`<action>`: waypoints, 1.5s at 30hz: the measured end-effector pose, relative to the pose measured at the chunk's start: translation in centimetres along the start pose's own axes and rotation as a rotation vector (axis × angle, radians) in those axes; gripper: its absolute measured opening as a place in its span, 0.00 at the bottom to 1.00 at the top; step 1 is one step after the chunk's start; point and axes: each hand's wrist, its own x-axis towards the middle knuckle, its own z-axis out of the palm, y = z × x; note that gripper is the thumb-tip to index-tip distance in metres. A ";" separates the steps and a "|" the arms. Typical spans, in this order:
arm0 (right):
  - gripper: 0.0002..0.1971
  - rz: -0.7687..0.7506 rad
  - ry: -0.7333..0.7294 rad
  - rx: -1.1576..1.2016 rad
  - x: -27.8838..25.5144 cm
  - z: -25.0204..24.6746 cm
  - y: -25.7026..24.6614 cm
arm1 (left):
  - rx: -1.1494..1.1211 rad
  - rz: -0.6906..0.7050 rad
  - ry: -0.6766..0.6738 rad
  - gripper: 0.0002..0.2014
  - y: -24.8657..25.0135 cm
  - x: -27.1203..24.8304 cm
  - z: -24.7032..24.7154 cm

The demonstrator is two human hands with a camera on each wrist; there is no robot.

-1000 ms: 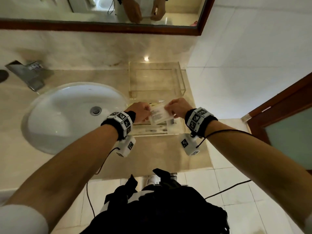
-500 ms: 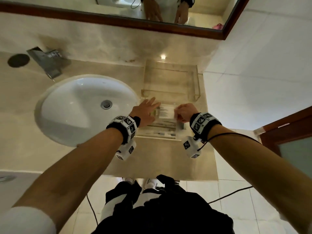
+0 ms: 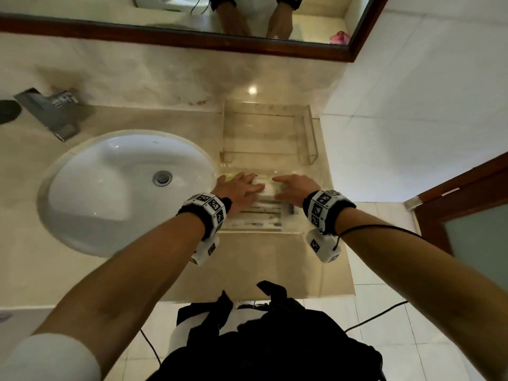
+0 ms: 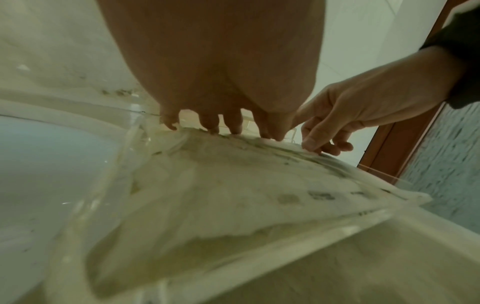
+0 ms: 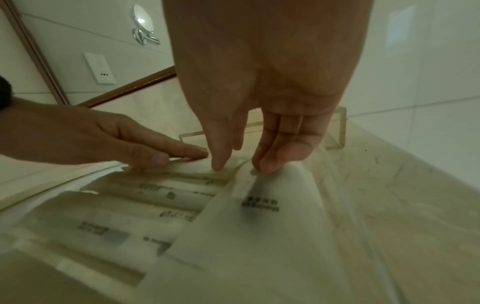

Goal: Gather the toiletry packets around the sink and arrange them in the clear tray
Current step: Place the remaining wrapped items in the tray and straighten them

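- The left hand [image 3: 238, 188] lies flat with its fingers straight and spread, fingertips [image 4: 235, 128] pressing on the white packets [image 3: 259, 213] stacked in the near clear tray [image 3: 291, 229].
- The right hand [image 3: 295, 188] is also over that tray, at 3 o'clock from the left hand and just beside it; its fingers are extended and close together, holding nothing.
- In the right wrist view the right fingertips [image 5: 270, 164] touch the upper end of one white packet with dark print [image 5: 259, 216], which leans tilted over the flatter packets to its 9 o'clock.
- The packets lie side by side in long rows, each printed with small dark text too blurred to read.
- The near clear tray stands on the beige counter [image 3: 261, 265], at 3 o'clock from the white basin [image 3: 110, 193] and just beside its rim.
- A second clear tray [image 3: 309, 138] stands at 12 o'clock from the first, near the wall.
- A chrome tap [image 3: 52, 111] stands at about 10 o'clock from the basin.
- A wood-framed mirror [image 3: 165, 34] runs along the wall at 12 o'clock, reflecting both forearms.
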 end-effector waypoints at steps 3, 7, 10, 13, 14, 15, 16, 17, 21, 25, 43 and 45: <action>0.26 -0.006 0.017 -0.024 0.1 0.4 0.0 | -0.023 0.020 0.082 0.23 -0.2 0.2 0.3; 0.24 -0.021 0.066 -0.071 0.2 1.1 0.0 | -0.028 0.030 0.125 0.23 -0.6 0.8 0.9; 0.22 -0.067 0.065 -0.128 0.1 1.9 0.3 | -0.017 0.049 0.137 0.23 -0.9 1.0 1.2; 0.24 -0.094 0.037 -0.120 -0.1 1.8 0.8 | 0.029 0.076 0.113 0.24 -1.3 0.9 0.9; 0.25 -0.101 0.053 -0.089 -0.1 1.5 1.0 | 0.045 0.080 0.106 0.24 -1.4 0.8 0.6; 0.25 -0.109 0.081 -0.063 -0.3 1.2 1.2 | 0.055 0.079 0.105 0.25 -1.5 0.7 0.4; 0.26 -0.122 0.116 -0.052 -0.4 0.9 1.4 | 0.049 0.072 0.116 0.26 -1.7 0.5 0.1; 0.28 -0.142 0.141 -0.064 -0.6 0.6 1.7 | 0.029 0.062 0.135 0.27 -1.9 0.3 -0.2; 0.38 -0.201 0.045 -0.220 -0.8 0.4 2.6 | -0.021 -0.023 0.177 0.29 -3.4 -0.4 -1.1; 0.37 -0.195 -0.051 -0.349 -0.9 1.6 3.4 | 0.036 -0.052 0.133 0.31 -4.5 -1.4 -0.3; 0.31 0.060 0.103 -0.020 -2.1 1.6 4.6 | -0.239 -0.296 0.073 0.31 -7.3 -3.0 2.4; 0.34 0.113 0.071 -0.001 -1.9 1.5 4.7 | -0.280 -0.281 0.111 0.32 -7.3 -3.0 2.3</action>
